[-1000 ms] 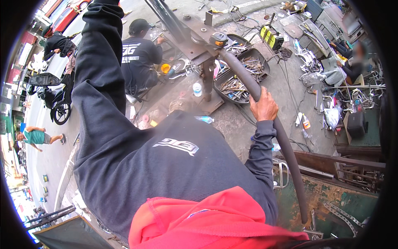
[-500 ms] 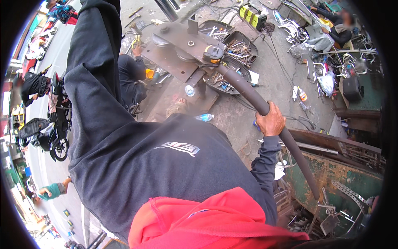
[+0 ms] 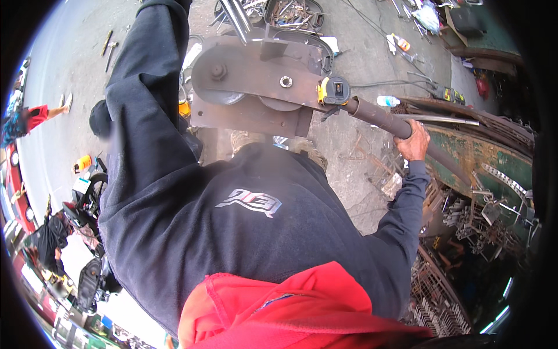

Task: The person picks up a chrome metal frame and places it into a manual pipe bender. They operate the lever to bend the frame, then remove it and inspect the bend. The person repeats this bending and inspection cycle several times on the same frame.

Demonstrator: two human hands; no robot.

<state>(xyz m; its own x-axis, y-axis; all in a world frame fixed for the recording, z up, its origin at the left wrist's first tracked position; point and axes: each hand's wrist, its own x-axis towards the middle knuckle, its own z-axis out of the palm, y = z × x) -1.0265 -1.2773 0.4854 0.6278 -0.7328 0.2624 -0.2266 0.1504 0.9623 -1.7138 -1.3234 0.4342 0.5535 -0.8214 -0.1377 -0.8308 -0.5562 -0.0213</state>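
Observation:
My right hand (image 3: 413, 141) is closed around a long brown steel pipe handle (image 3: 375, 115). The handle slopes down to the right from a heavy steel tube bender (image 3: 261, 75) with thick plates and round rollers. A yellow and black tape measure (image 3: 334, 91) sits where the handle meets the bender's arm. Shiny metal tubes (image 3: 235, 18) rise from the bender's far side to the top edge. My left arm (image 3: 136, 110), in a dark sleeve, stretches up past the bender's left side; its hand is beyond the picture.
Open cases of hand tools (image 3: 294, 16) lie behind the bender. A person in a dark cap (image 3: 100, 119) is low beside my left arm. Rusty green metalwork (image 3: 459, 148) and racks of metal parts (image 3: 439, 291) stand at right. A hammer (image 3: 111, 55) lies on the pavement.
My view has shifted, and the bender looks nearer. The handle now lies flatter across the picture. My right hand, still on it, appears farther right and higher.

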